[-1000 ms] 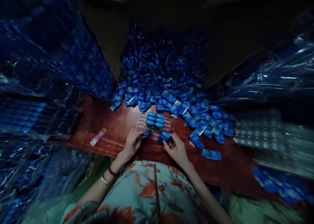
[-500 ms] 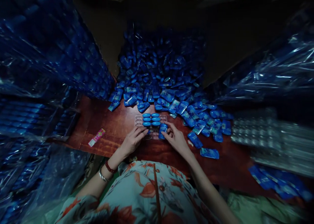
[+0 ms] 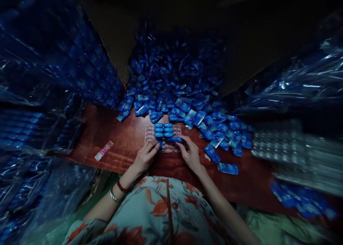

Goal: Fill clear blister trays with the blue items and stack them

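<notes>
A clear plastic tray with rows of pockets lies on the red-brown wooden table in front of me. Several pockets hold small blue packets. My right hand presses a blue packet into a pocket on the tray's near right side. Fingertips of my left hand rest on the tray's near left edge, on another blue packet. A large heap of loose blue packets lies just beyond the tray.
Stacked bags of blue packets rise on the left, and more plastic-wrapped bundles on the right. Stacked empty clear trays sit at the right. A small pink wrapper lies on the table's left side. One stray packet lies near my right forearm.
My right hand carried a blue packet from the tray's near edge up onto the tray and laid it flat in a pocket. My left hand stayed at the tray's near left side.
</notes>
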### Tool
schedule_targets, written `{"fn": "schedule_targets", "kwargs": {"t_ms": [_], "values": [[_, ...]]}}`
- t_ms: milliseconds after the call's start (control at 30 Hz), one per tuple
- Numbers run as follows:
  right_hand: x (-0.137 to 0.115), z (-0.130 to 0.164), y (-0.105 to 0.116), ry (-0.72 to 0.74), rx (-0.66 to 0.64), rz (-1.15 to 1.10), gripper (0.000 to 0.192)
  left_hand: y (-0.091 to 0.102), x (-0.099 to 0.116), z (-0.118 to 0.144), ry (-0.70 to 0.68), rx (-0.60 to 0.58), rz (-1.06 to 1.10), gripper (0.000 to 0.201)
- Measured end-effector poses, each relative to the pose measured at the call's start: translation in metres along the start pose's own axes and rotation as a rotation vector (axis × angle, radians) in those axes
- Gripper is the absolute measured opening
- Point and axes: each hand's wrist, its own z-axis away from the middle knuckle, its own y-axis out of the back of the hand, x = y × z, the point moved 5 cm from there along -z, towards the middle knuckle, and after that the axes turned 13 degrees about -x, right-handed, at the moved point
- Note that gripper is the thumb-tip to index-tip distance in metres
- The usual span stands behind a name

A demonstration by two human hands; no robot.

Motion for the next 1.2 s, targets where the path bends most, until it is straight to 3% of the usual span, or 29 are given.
{"fn": "schedule_targets", "kwargs": {"t_ms": [133,267,400,533,633,733,833,900,967,1100,1200], "values": [[-0.013,-0.002,-0.01,0.182,-0.2,0.448,0.04,0.01,-0.001,-0.009,0.001,-0.041,-0.025,0.036],[-0.039,-0.006,-0.02,0.114,-0.434,0.872,0.04,0.015,-0.001,-0.017,-0.041,-0.168,-0.027,0.031],[-0.065,-0.015,-0.032,0.039,-0.563,1.023,0.036,0.013,-0.001,-0.022,-0.098,-0.283,-0.015,0.026],[-0.066,-0.016,-0.039,-0.035,-0.546,1.074,0.038,0.013,-0.002,-0.02,-0.091,-0.164,-0.112,0.026],[-0.06,-0.002,-0.031,0.01,-0.385,1.051,0.037,0.015,-0.002,-0.014,-0.031,-0.058,-0.146,0.029],[-0.048,0.023,0.002,-0.035,-0.078,0.988,0.037,0.022,-0.013,-0.015,0.088,0.031,-0.025,0.027],[-0.026,0.044,0.049,-0.353,0.111,1.077,0.036,0.033,-0.041,-0.029,0.288,0.148,0.028,0.026],[-0.012,0.051,0.07,-0.582,0.06,1.137,0.04,0.036,-0.061,-0.049,0.351,0.107,-0.026,0.025],[-0.002,0.051,0.078,-0.701,-0.064,1.124,0.04,0.03,-0.075,-0.075,0.336,-0.055,-0.112,0.029],[0.003,0.038,0.064,-0.673,-0.244,1.059,0.037,0.014,-0.09,-0.11,0.311,-0.336,-0.184,0.032],[0.002,0.032,0.051,-0.574,-0.329,0.996,0.033,0.018,-0.095,-0.109,0.34,-0.347,-0.086,0.025]]}}
